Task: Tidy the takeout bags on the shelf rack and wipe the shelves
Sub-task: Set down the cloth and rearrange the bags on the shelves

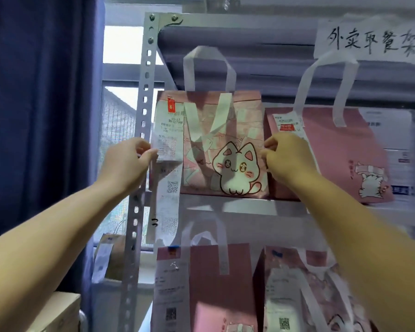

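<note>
– Both hands are up on the cat bag (pixel 225 149): my left hand (pixel 127 161) pinches its left edge, thumb over the receipt (pixel 169 137) stuck there; my right hand (pixel 288 156) pinches the right edge with curled fingers.

– Where does the bag sit?

– At the left end of the shelf (pixel 237 208) below the handwritten sign (pixel 369 41); its base is on the board near the front edge, its left side close by the rack post (pixel 144 99); the second pink bag (pixel 340 152) stands just beside it on the right, leaning, and my right hand lies over the seam between the two.

– Which way does it face?

– Printed cat toward me, mouth and white handles (pixel 209 65) up; it stands upright, so its long axis runs vertical and its width follows the shelf's front edge; it is straight ahead of me, one hand on each side, neither nearer.

– Next?

– My guess: lift it up and toward me to bare the board for wiping, or square it against the post; the long receipt hangs past the shelf edge toward the lower bags (pixel 216 291) and could snag.
</note>
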`<state>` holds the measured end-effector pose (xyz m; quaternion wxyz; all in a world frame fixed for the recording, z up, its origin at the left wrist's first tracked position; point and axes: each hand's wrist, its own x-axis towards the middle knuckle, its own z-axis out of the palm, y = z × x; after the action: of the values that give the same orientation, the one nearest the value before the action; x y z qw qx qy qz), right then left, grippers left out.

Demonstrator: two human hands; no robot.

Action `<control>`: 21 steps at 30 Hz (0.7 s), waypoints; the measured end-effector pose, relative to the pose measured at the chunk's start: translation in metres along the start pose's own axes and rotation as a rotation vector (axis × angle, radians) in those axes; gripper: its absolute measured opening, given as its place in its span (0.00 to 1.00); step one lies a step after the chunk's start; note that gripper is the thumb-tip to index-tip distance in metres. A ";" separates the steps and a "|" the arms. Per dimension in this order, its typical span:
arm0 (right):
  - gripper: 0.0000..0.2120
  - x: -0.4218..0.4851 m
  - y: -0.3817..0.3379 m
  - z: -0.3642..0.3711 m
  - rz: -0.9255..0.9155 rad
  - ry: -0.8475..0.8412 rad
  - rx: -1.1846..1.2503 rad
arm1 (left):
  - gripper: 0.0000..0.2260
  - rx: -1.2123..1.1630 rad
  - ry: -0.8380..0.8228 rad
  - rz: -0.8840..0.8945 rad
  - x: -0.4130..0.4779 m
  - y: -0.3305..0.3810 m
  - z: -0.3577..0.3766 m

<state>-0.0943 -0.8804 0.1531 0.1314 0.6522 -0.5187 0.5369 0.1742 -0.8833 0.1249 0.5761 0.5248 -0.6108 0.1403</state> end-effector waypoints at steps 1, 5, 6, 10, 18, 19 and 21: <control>0.04 -0.002 -0.001 0.000 0.013 0.016 0.038 | 0.09 -0.037 0.013 0.004 -0.002 -0.003 -0.002; 0.04 -0.011 -0.005 -0.007 0.016 0.074 0.074 | 0.05 -0.199 0.027 0.015 -0.010 -0.010 -0.009; 0.04 -0.013 -0.006 -0.011 0.008 0.089 0.059 | 0.04 -0.225 0.031 0.023 -0.013 -0.010 -0.011; 0.04 -0.024 -0.013 -0.027 -0.015 0.114 0.036 | 0.03 -0.279 0.031 0.044 -0.022 -0.003 -0.023; 0.08 -0.050 -0.020 -0.071 -0.103 0.112 0.209 | 0.01 -0.362 0.084 -0.006 -0.050 0.021 -0.057; 0.10 -0.053 -0.021 -0.078 -0.122 0.119 0.228 | 0.01 -0.366 0.099 -0.014 -0.054 0.027 -0.064; 0.09 -0.060 -0.023 -0.094 -0.144 0.124 0.263 | 0.02 -0.375 0.136 -0.019 -0.064 0.042 -0.076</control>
<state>-0.1216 -0.7704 0.1483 0.1147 0.6650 -0.3868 0.6285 0.1686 -0.7761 0.1109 0.7049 0.4033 -0.5810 0.0540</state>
